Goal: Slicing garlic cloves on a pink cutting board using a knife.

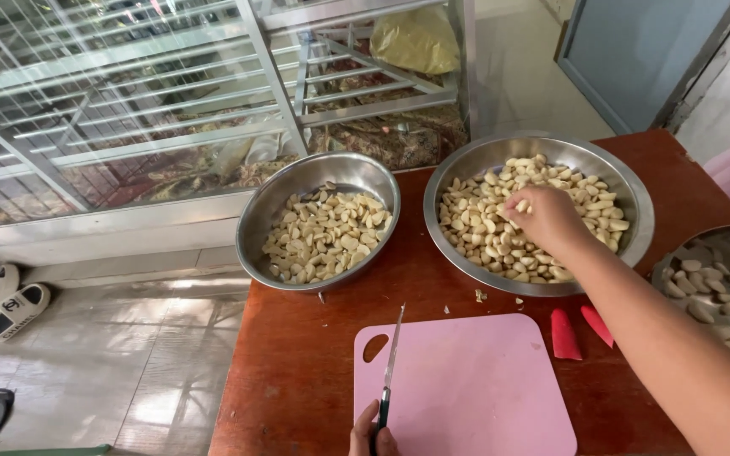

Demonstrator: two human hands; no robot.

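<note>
Over the right bowl [635, 203], the right hand [547, 218] pinched garlic cloves [483, 236]; nearer than that bowl, the left hand [373, 435] gripped a knife [391, 359].

A slim knife [391, 355] with a dark handle and a narrow steel blade lies at the left edge of a pink cutting board [466, 388] in the lower middle of the frame, its tip pointing up towards the bowls and its handle gripped at the bottom edge. Right of centre, a wide steel bowl [635, 194] sits on the worktop, heaped with pale, peeled garlic cloves [475, 228] (cream-coloured, lying every which way), with fingers resting on the pile's upper right part.
</note>
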